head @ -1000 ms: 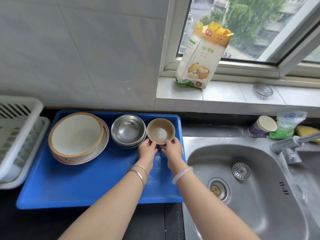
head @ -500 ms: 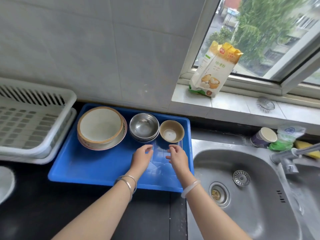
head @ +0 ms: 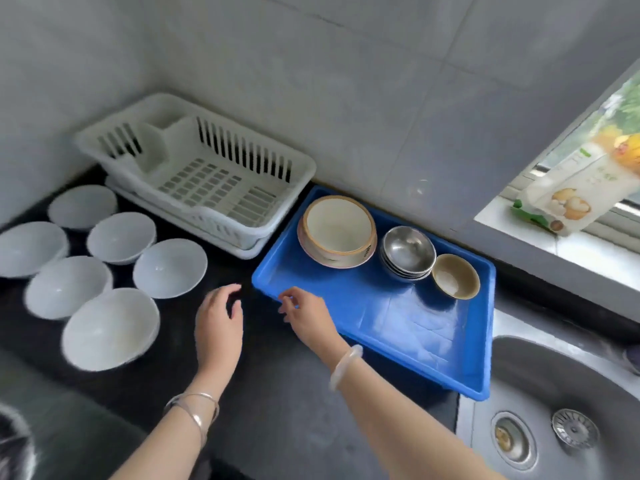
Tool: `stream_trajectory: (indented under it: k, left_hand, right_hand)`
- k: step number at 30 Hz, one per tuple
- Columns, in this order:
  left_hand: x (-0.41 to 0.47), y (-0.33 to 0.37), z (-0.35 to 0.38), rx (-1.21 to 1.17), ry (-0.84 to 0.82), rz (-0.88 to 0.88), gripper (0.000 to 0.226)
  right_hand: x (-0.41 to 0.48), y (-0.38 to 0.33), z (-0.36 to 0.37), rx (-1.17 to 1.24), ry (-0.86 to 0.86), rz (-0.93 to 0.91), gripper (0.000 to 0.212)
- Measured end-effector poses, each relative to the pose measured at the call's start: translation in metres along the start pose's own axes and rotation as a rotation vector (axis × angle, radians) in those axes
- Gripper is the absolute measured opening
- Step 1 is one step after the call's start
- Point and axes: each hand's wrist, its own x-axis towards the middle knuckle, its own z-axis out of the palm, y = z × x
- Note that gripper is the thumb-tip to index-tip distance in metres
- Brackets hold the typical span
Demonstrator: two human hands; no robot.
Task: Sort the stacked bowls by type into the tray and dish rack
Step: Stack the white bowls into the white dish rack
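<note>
A blue tray (head: 363, 306) lies on the dark counter. Along its far side stand large cream ceramic bowls (head: 337, 230) nested together, a stack of steel bowls (head: 408, 252) and a small brown bowl (head: 455, 280). A white dish rack (head: 207, 174) sits empty to the tray's left. Several translucent white bowls (head: 169, 266) rest on the counter further left. My left hand (head: 218, 320) hovers open over the counter between those bowls and the tray. My right hand (head: 308, 315) is open at the tray's near left corner, holding nothing.
A steel sink (head: 554, 410) with two drains lies to the right, touching the tray's near right end. A flour bag (head: 581, 188) stands on the window sill at the far right. Tiled wall rises behind the rack and tray.
Both hands have left the small brown bowl and moved left, off the tray's middle toward its left corner. The view swung left, revealing the white bowls.
</note>
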Motion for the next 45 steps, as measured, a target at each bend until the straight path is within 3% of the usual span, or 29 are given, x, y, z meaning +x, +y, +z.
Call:
stream_trajectory:
  k: [4,11,16,20,29,37,45]
  left_hand:
    - [0.002,-0.059,-0.044,0.122,0.183,-0.177,0.031]
    - [-0.003,-0.118,-0.083,0.132,0.353,-0.454,0.054]
    - [-0.003,-0.133,-0.089,-0.212,0.368,-0.509,0.070]
    - [-0.007,-0.135,-0.090,-0.357,0.382,-0.590,0.070]
    - [-0.009,-0.145,-0.095,-0.489,0.341,-0.634,0.059]
    - [-0.007,-0.151,-0.103,-0.590,0.337,-0.687,0.042]
    - [0.000,-0.152,-0.119,-0.828,0.370,-0.706,0.030]
  right_hand:
    - [0.022,-0.039,0.058,-0.109,-0.122,-0.049,0.032]
    - [0.068,-0.080,0.114,-0.075,-0.201,0.100,0.059]
    - [0.083,-0.093,0.133,0.144,-0.180,0.204,0.041]
    - [0.084,-0.099,0.141,0.431,-0.108,0.279,0.034]
    - [0.060,-0.111,0.114,0.519,0.001,0.124,0.028]
    - [0.028,-0.136,0.128,0.306,-0.129,0.037,0.021]
    - [0.015,-0.148,0.155,-0.096,-0.147,-0.014,0.017]
